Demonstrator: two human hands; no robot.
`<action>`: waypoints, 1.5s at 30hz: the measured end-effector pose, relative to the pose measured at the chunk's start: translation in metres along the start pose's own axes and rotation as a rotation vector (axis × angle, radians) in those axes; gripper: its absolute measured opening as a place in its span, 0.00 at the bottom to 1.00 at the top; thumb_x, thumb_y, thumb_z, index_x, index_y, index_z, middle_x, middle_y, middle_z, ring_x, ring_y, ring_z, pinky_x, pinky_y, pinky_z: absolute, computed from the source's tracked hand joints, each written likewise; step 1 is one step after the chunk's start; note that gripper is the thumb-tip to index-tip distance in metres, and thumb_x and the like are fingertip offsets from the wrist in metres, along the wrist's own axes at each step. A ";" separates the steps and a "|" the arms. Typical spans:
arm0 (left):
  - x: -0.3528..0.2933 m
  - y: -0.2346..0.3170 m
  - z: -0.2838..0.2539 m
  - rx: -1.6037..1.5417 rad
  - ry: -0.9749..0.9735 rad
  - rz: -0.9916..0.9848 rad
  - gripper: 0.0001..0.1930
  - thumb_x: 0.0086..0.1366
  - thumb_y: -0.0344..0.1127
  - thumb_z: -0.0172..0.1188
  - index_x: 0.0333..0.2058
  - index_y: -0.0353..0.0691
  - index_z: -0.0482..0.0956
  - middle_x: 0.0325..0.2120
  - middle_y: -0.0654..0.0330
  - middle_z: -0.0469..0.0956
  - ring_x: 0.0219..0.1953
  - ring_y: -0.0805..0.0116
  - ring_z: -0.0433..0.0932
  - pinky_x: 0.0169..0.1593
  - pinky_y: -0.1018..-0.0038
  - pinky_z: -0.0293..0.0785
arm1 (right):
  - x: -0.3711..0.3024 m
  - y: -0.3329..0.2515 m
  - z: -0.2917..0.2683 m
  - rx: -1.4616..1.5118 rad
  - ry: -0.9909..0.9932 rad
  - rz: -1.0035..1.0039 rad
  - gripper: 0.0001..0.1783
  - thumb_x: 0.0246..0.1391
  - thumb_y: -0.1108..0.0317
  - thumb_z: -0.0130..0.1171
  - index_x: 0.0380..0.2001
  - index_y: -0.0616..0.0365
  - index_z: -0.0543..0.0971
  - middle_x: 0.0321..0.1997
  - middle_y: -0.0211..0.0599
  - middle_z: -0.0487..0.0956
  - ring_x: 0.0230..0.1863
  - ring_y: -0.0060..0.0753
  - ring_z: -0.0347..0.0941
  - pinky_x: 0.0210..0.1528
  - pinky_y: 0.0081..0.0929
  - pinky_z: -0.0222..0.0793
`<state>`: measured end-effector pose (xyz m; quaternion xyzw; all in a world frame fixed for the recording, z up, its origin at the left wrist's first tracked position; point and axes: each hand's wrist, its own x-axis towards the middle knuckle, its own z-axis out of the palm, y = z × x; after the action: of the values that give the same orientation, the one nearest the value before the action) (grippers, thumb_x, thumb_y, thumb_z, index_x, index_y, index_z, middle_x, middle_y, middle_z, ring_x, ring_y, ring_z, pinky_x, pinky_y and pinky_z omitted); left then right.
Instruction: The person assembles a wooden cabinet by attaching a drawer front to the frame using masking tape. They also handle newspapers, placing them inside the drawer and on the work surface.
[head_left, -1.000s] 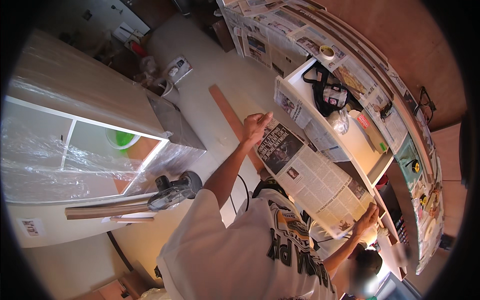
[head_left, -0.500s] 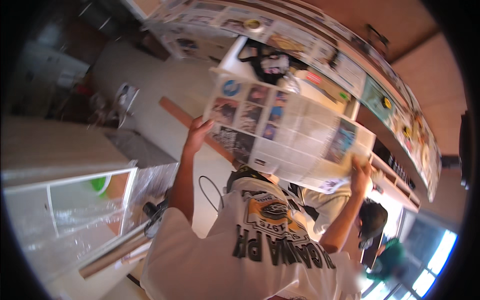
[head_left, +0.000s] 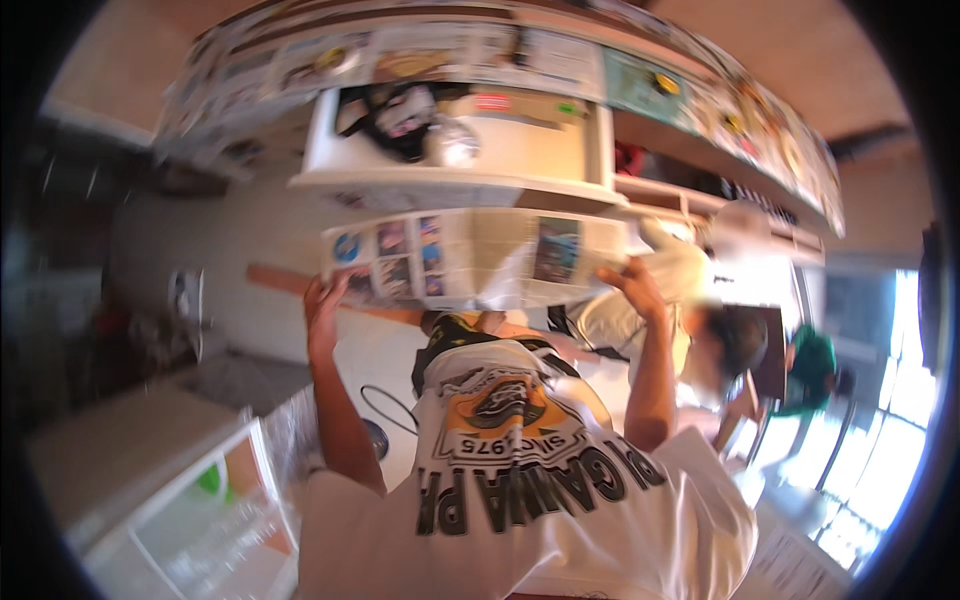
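Observation:
A spread newspaper sheet [head_left: 500, 258] with several colour photos is stretched level between my hands, just in front of an open drawer [head_left: 455, 185]. Its left edge is pinched in my left hand [head_left: 325, 305], thumb on top. At the right edge, my right hand [head_left: 638, 288] grips the paper with the fingers partly blurred. The drawer holds a black strapped bag [head_left: 395, 120], a shiny plastic-wrapped bundle [head_left: 455, 143] and a tan board [head_left: 535, 140].
Newspaper covers the long counter [head_left: 430, 50], with a yellow tape roll [head_left: 665, 84] on it. A co-worker [head_left: 625, 310] crouches close on my right; a person in green [head_left: 808, 365] is farther off. A wooden strip [head_left: 275, 280] lies on the floor; a plastic-wrapped cabinet [head_left: 220, 500] stands left.
My view has turned, so the drawer and counter now lie straight ahead. The newspaper, tilted down to the right before, is now level and appears flatter. Both hands keep hold of it.

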<state>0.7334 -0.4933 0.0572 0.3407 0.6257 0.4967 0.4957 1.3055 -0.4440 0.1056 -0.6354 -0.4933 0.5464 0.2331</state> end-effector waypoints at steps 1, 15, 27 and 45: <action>0.001 -0.003 0.002 -0.058 0.030 -0.041 0.17 0.68 0.35 0.65 0.52 0.34 0.78 0.47 0.58 0.81 0.51 0.69 0.79 0.57 0.74 0.71 | -0.002 0.005 0.003 -0.068 0.002 0.014 0.24 0.52 0.53 0.73 0.48 0.58 0.86 0.44 0.38 0.87 0.46 0.29 0.79 0.52 0.32 0.71; 0.051 0.001 -0.030 0.155 0.113 -0.162 0.14 0.72 0.47 0.63 0.42 0.42 0.77 0.40 0.64 0.79 0.46 0.73 0.75 0.52 0.69 0.67 | 0.004 0.051 0.069 0.023 0.029 -0.060 0.23 0.59 0.51 0.68 0.42 0.65 0.86 0.36 0.47 0.87 0.38 0.26 0.81 0.44 0.33 0.74; 0.090 -0.010 -0.024 0.173 0.082 0.084 0.18 0.75 0.47 0.59 0.49 0.37 0.76 0.45 0.59 0.79 0.48 0.68 0.76 0.54 0.68 0.70 | -0.018 0.063 0.073 0.610 0.115 -0.121 0.21 0.65 0.54 0.65 0.48 0.63 0.85 0.42 0.32 0.87 0.43 0.22 0.79 0.47 0.28 0.75; 0.032 0.041 0.149 0.174 -0.853 0.009 0.28 0.67 0.50 0.67 0.56 0.31 0.79 0.50 0.52 0.83 0.53 0.61 0.80 0.61 0.67 0.71 | -0.007 -0.081 0.032 -0.084 0.196 -0.624 0.24 0.56 0.45 0.70 0.28 0.59 0.86 0.19 0.47 0.77 0.22 0.49 0.76 0.27 0.37 0.70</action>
<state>0.8652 -0.4104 0.0853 0.5585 0.4031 0.2591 0.6772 1.2464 -0.4253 0.1676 -0.5124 -0.6615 0.3641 0.4090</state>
